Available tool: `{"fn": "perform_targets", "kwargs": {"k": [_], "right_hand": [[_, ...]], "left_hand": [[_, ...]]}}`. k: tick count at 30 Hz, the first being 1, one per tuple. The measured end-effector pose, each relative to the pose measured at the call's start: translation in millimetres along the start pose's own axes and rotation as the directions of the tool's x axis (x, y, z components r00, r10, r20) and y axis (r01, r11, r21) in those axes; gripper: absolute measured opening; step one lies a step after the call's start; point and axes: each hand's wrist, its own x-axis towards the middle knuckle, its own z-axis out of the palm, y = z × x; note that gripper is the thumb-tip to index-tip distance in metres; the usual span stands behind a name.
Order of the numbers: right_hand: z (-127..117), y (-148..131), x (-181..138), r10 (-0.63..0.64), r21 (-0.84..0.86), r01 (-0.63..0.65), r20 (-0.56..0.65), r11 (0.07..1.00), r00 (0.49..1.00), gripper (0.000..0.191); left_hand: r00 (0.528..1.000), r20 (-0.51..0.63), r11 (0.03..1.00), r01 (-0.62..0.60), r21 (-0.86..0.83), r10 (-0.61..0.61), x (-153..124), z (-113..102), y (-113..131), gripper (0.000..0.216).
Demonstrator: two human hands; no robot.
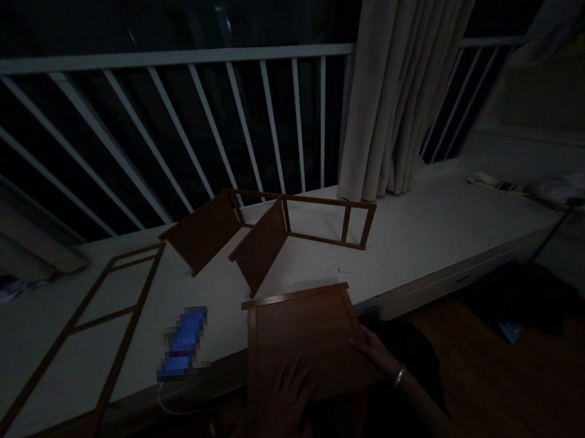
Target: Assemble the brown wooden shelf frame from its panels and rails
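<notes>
I see the rectangular brown wooden panel (305,331) under the person's outspread left hand (289,396), its side edge clasped by the right hand (374,351).

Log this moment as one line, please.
left hand: flat on board | right hand: at board's right edge | ledge: frame with two panels, bare frame farther left

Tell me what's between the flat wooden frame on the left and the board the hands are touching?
A blue thing, too blurred to name, lies on the pale ledge between the wooden frame and the board. The head view shows it.
</notes>
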Motion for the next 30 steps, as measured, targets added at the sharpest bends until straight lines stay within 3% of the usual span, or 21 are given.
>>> {"fn": "perform_targets", "kwargs": {"k": [5,11,17,21,23,24,28,30], "right_hand": [[0,2,-1,0.002,0.028,-0.002,0.009,1.0,1.0,0.058],[2,-1,-3,0.025,0.049,-0.026,0.01,0.998,1.0,0.059],[4,-6,-4,0.055,0.001,-0.055,-0.007,0.998,0.998,0.062],[6,-5,-6,0.069,0.01,-0.069,-0.032,0.998,0.997,0.063],[8,-5,-8,0.085,0.05,-0.083,-0.036,0.995,0.996,0.063],[9,-5,-9,0.091,0.077,-0.089,-0.031,0.993,0.995,0.062],[18,-6,-18,0.11,0.166,-0.106,-0.017,0.98,0.994,0.056],[25,-7,-24,0.126,0.187,-0.121,-0.018,0.975,0.992,0.053]], "left_hand": [[0.999,-0.051,0.998,-0.01,0.058,0.013,-2,0,1,0.071],[0.997,-0.07,1.0,-0.007,0.007,0.008,-4,0,1,0.065],[0.995,-0.102,0.989,-0.006,-0.15,-0.009,-7,-10,6,0.06],[0.968,-0.223,0.933,0.029,-0.358,-0.115,-15,-17,13,0.046],[0.912,-0.303,0.853,0.088,-0.515,-0.277,-22,-19,15,0.035],[0.862,-0.336,0.797,0.12,-0.591,-0.379,-26,-20,15,0.031],[0.551,-0.375,0.548,0.187,-0.815,-0.746,-51,-23,11,0.029],[0.442,-0.311,0.423,0.182,-0.887,-0.841,-66,-25,10,0.033]]}}
